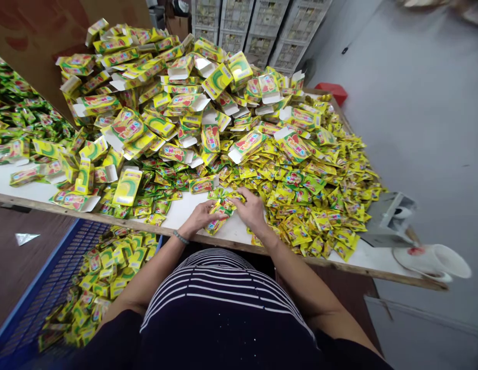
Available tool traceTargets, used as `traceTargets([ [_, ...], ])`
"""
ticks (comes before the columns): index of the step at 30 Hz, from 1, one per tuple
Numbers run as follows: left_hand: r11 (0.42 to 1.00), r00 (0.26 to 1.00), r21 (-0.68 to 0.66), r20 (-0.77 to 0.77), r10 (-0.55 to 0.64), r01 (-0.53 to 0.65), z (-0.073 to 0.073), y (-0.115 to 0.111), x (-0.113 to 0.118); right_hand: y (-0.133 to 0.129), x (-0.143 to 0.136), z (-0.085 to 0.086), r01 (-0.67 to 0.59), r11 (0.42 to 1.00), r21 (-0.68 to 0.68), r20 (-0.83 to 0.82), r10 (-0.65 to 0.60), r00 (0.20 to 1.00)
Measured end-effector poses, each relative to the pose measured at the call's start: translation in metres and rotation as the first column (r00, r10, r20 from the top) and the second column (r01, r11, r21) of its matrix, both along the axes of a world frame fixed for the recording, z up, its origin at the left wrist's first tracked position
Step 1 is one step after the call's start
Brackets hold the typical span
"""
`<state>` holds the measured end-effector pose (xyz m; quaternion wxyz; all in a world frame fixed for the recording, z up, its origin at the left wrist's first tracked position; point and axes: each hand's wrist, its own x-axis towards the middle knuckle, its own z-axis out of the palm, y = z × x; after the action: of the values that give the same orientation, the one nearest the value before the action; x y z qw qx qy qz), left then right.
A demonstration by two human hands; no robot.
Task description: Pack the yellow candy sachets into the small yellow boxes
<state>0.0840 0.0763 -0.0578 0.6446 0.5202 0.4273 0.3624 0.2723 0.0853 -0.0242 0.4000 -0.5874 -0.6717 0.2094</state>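
Note:
Near the table's front edge, my left hand (pixel 201 218) is closed around a small yellow-green candy box (pixel 217 224), thumb lying across it. My right hand (pixel 252 209) pinches a small yellow packet (pixel 235 197) at the far end of that box. Whether the packet is partly inside the box cannot be made out. Just beyond my hands lies another candy box (pixel 202 184). On the right is a heap of yellow packets (pixel 319 205); green packets (pixel 156 192) lie to the left. A large pile of candy boxes (pixel 185 103), many with flaps standing out, rises behind.
A blue crate (pixel 83 234) holding candy boxes stands below the table at left. At the table's right end are a grey metal device (pixel 381 218) and a white container (pixel 439 259). A cardboard sheet (pixel 34 46) stands back left; white crates (pixel 235 23) are stacked behind.

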Motion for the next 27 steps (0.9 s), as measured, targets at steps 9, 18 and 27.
traceTargets([
  [9, 0.992, 0.995, -0.124, 0.098, 0.017, -0.005, 0.008, -0.009, -0.001, -0.002, 0.013, 0.004, -0.196, 0.941, -0.277, 0.007, 0.206, 0.979],
  [18, 0.991, 0.997, 0.124, -0.056, -0.052, 0.058, 0.001, -0.005, 0.003, 0.019, 0.022, 0.028, -0.337, 0.905, -0.26, 0.159, 0.384, 0.91],
  [27, 0.992, 0.993, 0.113, -0.107, -0.046, 0.058, 0.007, -0.014, -0.003, 0.027, 0.004, 0.039, -0.441, 0.851, -0.285, 0.331, 0.519, 0.788],
])
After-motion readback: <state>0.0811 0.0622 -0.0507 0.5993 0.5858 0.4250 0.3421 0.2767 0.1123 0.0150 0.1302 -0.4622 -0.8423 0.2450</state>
